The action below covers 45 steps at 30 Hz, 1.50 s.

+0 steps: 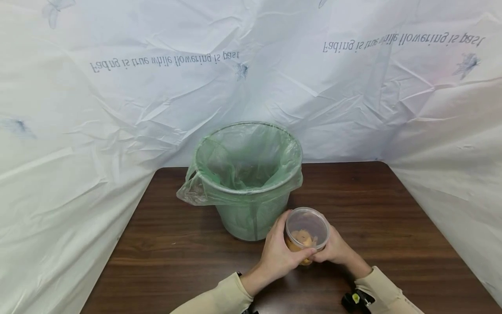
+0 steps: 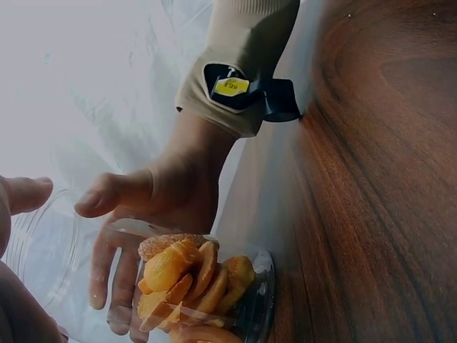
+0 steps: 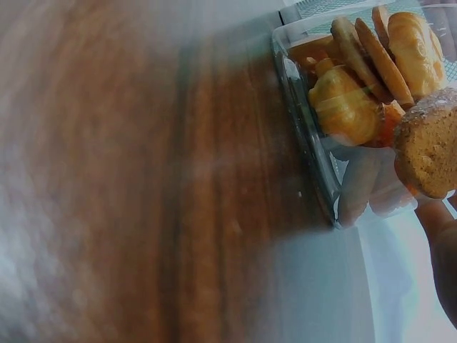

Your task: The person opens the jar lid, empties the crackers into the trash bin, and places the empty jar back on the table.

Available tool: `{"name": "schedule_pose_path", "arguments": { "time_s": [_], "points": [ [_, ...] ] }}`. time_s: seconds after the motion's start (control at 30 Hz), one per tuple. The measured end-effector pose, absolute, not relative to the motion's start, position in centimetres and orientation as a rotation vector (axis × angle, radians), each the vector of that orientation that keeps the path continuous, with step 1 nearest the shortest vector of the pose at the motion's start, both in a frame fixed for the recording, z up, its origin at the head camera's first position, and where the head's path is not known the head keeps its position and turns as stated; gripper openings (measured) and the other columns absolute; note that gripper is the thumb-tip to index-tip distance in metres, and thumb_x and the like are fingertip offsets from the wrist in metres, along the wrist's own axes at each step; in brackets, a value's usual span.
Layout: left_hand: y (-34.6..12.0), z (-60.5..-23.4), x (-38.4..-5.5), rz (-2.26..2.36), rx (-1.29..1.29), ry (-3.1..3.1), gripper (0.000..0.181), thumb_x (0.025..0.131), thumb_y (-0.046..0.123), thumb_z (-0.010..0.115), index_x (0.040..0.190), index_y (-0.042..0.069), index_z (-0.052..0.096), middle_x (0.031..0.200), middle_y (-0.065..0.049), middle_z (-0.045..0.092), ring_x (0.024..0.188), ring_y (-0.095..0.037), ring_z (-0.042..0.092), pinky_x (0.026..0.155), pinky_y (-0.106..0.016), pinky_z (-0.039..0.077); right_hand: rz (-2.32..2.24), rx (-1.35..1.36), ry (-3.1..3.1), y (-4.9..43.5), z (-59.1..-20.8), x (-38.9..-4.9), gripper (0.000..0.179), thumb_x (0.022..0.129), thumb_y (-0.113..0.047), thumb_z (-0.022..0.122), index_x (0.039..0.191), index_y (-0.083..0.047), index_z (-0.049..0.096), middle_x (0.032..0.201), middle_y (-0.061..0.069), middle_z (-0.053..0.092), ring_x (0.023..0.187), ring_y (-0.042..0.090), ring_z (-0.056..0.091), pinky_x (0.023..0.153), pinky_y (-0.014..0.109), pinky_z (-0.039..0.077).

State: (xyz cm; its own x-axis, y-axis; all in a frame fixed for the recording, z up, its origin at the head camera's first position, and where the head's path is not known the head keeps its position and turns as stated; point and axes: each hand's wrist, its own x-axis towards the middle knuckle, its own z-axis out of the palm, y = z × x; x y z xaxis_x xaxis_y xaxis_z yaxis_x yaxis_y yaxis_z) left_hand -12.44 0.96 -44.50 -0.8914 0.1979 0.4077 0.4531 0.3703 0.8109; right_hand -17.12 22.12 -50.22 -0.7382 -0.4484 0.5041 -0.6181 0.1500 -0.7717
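Observation:
Both hands hold a clear plastic jar point(image 1: 307, 224) just in front of and to the right of the waste bin. Cookies point(image 1: 302, 239) fill its lower part; in the left wrist view the cookies point(image 2: 203, 282) look golden, one of them sugar-dusted. My left hand point(image 1: 279, 253) curls round the jar's left side, its thumb across the front. On the opposite side my right hand point(image 1: 333, 247) grips the jar, partly hidden behind it. Whether a clear lid covers the round top, I cannot tell. The right wrist view shows cookies point(image 3: 357, 100) through the wall.
A mesh waste bin point(image 1: 252, 218) lined with a green translucent bag point(image 1: 204, 192) stands at the back middle of the dark wooden table point(image 1: 164, 248). White printed sheeting point(image 1: 157, 96) hangs behind and along both sides.

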Motion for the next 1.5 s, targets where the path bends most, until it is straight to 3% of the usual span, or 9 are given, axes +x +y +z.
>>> {"name": "schedule_pose_path", "arguments": {
  "time_s": [0.83, 1.3, 1.5],
  "points": [
    [0.6, -44.7, -12.6, -1.537, -0.633, -2.374, 0.096, 0.068, 0.039, 0.088, 0.145, 0.015, 0.037, 0.137, -0.008, 0.053, 0.120, -0.029, 0.056, 0.098, -0.039, 0.046, 1.665, 1.041, -2.283, 22.1, -50.3, -17.1, 0.100, 0.053, -0.008, 0.093, 0.138, 0.004, 0.041, 0.118, 0.025, 0.058, 0.105, 0.019, 0.060, 0.092, 0.022, 0.047],
    [-0.4, -44.5, -13.2, -1.547, -0.686, -2.397, 0.096, 0.070, 0.039, 0.087, 0.148, 0.016, 0.036, 0.144, -0.005, 0.048, 0.130, -0.019, 0.049, 0.105, -0.040, 0.042, 1.773, 1.070, -2.258, 21.9, -50.0, -17.0, 0.105, 0.054, -0.004, 0.092, 0.143, 0.001, 0.036, 0.124, 0.029, 0.055, 0.111, 0.020, 0.059, 0.095, 0.023, 0.046],
    [-1.2, -44.3, -14.0, -1.706, -0.823, -2.377, 0.092, 0.072, 0.030, 0.087, 0.147, 0.014, 0.037, 0.142, -0.007, 0.051, 0.132, -0.018, 0.048, 0.108, -0.037, 0.040, 1.782, 1.102, -2.230, 21.9, -50.0, -17.1, 0.105, 0.055, -0.005, 0.092, 0.143, 0.003, 0.036, 0.123, 0.031, 0.054, 0.111, 0.021, 0.059, 0.095, 0.023, 0.046]
  ]
}}
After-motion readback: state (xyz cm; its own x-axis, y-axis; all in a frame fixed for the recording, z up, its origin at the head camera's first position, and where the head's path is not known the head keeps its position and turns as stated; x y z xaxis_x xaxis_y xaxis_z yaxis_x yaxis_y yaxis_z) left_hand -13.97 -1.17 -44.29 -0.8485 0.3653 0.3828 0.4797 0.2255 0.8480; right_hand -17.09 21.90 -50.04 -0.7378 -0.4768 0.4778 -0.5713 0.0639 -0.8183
